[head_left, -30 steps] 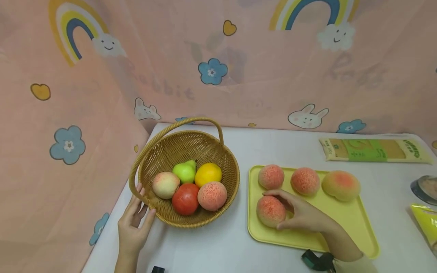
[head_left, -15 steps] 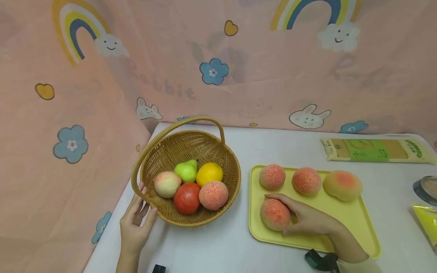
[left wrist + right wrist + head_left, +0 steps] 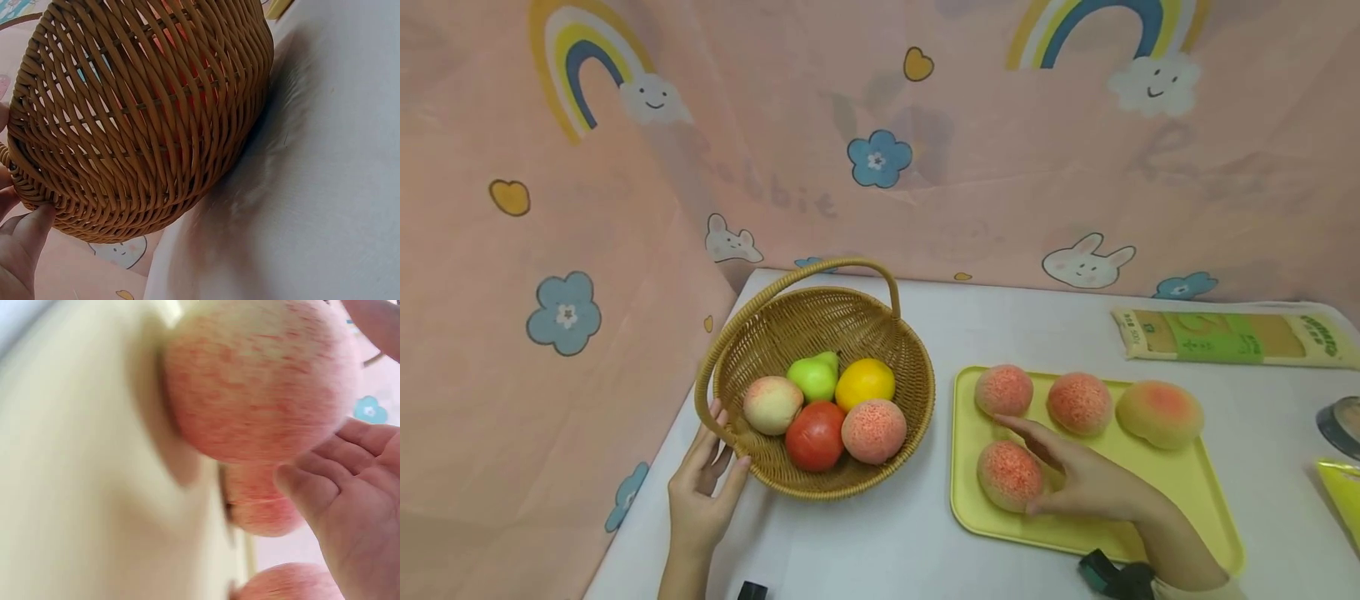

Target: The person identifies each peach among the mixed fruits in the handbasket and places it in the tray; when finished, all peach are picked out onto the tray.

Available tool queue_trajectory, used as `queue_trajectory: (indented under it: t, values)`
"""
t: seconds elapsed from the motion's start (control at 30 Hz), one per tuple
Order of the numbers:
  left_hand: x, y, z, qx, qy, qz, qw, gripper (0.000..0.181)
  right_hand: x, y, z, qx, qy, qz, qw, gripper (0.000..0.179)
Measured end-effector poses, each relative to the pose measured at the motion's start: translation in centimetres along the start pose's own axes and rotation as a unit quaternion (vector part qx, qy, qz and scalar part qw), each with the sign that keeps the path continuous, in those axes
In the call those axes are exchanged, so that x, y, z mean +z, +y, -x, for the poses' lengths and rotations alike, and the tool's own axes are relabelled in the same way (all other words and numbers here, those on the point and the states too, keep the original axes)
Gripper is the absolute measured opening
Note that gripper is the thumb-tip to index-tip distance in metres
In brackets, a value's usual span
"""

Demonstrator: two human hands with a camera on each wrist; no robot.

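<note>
My left hand [image 3: 702, 492] grips the rim of a wicker basket [image 3: 827, 492] near its handle base, thumb outside the near edge. Inside the basket lie a green pear [image 3: 814, 377], a yellow lemon-like fruit [image 3: 866, 383], a red round fruit [image 3: 815, 436], a pale peach [image 3: 772, 405] and a pink peach [image 3: 874, 431]. Over the yellow tray [image 3: 1150, 517], my right hand [image 3: 1086, 479] is spread around a pink peach [image 3: 262, 381] at the tray's front left. Thumb and fingers stand apart from each other, with the fingertips close to this peach.
Behind the right hand, two more pink peaches [image 3: 1079, 403] and a yellow-orange peach [image 3: 1160, 414] line the tray's far side. A long noodle packet [image 3: 1232, 337] lies at the back right. A dark-rimmed container [image 3: 1343, 425] and a yellow bag [image 3: 1341, 492] sit at the right edge.
The right hand's fingers have spread wider around the front peach, which has shifted slightly right on the tray. The left hand keeps its place on the basket. The head view has shifted a little.
</note>
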State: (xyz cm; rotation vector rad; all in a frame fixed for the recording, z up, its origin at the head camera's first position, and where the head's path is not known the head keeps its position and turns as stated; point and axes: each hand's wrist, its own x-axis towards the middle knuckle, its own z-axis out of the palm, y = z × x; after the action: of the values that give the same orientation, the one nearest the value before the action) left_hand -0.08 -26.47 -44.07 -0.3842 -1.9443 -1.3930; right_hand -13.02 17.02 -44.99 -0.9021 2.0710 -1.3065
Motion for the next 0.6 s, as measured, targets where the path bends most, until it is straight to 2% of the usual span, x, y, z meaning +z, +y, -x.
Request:
queue_trajectory:
  t: [0.17,0.37,0.6]
  values:
    - [0.0,0.1,0.0,-0.004,0.0,-0.011,0.9999,0.063,-0.9,-1.8,-0.1,-0.058,0.017,0.019,0.998,0.086]
    - [0.0,0.2,0.0,-0.007,0.001,-0.018,0.9998,0.063,-2.1,-4.3,-1.0,-0.086,0.015,0.054,0.9947,0.082]
    - [0.0,0.1,0.1,-0.004,0.003,-0.02,0.9998,0.063,-2.6,-6.9,-3.4,-0.124,0.007,0.076,0.9894,0.078]
